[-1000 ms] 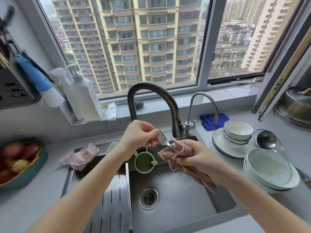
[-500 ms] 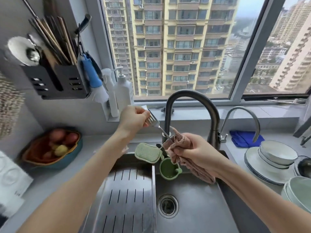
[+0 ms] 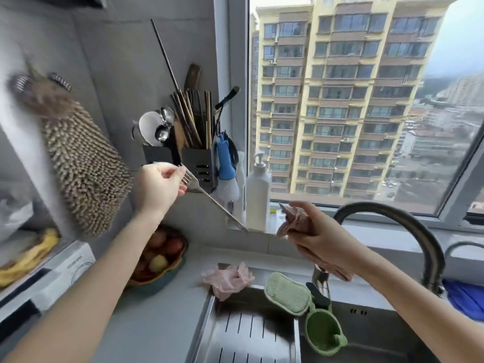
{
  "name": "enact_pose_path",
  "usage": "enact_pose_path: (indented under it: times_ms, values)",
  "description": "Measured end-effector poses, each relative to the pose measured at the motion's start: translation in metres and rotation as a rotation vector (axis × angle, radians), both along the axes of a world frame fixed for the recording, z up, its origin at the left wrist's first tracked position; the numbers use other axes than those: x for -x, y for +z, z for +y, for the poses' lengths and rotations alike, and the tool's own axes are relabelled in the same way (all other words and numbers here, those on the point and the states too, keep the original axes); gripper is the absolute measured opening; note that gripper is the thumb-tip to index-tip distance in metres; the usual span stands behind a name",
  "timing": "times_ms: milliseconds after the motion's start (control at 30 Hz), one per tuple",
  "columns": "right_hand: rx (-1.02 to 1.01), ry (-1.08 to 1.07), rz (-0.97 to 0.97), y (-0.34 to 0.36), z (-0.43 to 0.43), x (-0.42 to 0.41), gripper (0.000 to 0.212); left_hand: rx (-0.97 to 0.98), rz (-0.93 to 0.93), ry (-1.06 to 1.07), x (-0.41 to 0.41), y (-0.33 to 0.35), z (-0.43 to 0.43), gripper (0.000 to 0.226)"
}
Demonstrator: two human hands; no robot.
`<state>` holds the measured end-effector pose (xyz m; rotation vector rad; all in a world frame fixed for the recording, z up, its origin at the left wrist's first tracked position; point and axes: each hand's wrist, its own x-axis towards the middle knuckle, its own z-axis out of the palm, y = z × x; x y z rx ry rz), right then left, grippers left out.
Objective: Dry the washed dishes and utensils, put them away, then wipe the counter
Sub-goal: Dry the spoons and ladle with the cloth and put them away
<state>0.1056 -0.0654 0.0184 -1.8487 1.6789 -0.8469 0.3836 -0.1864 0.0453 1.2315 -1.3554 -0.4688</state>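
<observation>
Head view. The left hand (image 3: 157,186) is raised in front of the wall-mounted utensil holder (image 3: 199,163). Thumb and fingertips are pressed together, pinching the fork (image 3: 217,205) at its tine end; the remaining fingers are curled in. The tines lie against the lower front of the holder's slotted compartment; actual contact cannot be confirmed. The fork is tilted, its handle slanting down and to the right of the holder, tip free in the air. The metal reads plain and clean; whether it is dry cannot be told.

The right hand (image 3: 322,239) is lower and to the right of the holder, fingers curled round a bunched pinkish-brown cloth (image 3: 296,222). The cloth is apart from the fork's handle tip, with a clear gap between them.

The holder carries chopsticks, spoons and a ladle, standing upright. A blue-handled brush hangs on its right side, and a white pump bottle (image 3: 258,189) stands just right of that. Below the holder on the counter (image 3: 162,323) sit a bowl of fruit (image 3: 162,258) and crumpled pink gloves (image 3: 227,280). A green sponge (image 3: 286,293) rests on the sink's edge, further down and right.
</observation>
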Motion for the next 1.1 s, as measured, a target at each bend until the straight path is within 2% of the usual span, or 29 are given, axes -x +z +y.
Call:
enact_pose_path:
  times_ms: [100, 300, 467, 633, 1000, 1100]
  values:
    - [0.029, 0.048, 0.070, 0.025, -0.029, -0.026, 0.061, 0.182, -0.018, 0.099, -0.029, 0.033, -0.011, 0.018]
    - [0.074, 0.128, -0.061, 0.055, -0.069, -0.070, 0.041, 0.385, -0.111, 0.310, -0.072, 0.082, -0.043, 0.028]
    - [0.120, 0.124, 0.005, 0.059, -0.088, -0.092, 0.037, 0.520, -0.280, 0.412, -0.099, 0.121, -0.067, 0.032]
    - [0.130, 0.117, 0.016, 0.048, -0.104, -0.100, 0.035, 0.516, -0.484, 0.426, -0.098, 0.146, -0.085, 0.026]
    - [0.101, 0.115, 0.004, 0.031, -0.115, -0.102, 0.033, 0.440, -0.542, 0.354, -0.099, 0.166, -0.128, 0.029]
    - [0.097, 0.098, 0.002, 0.030, -0.117, -0.099, 0.033, 0.334, -0.563, 0.304, -0.099, 0.158, -0.137, 0.025]
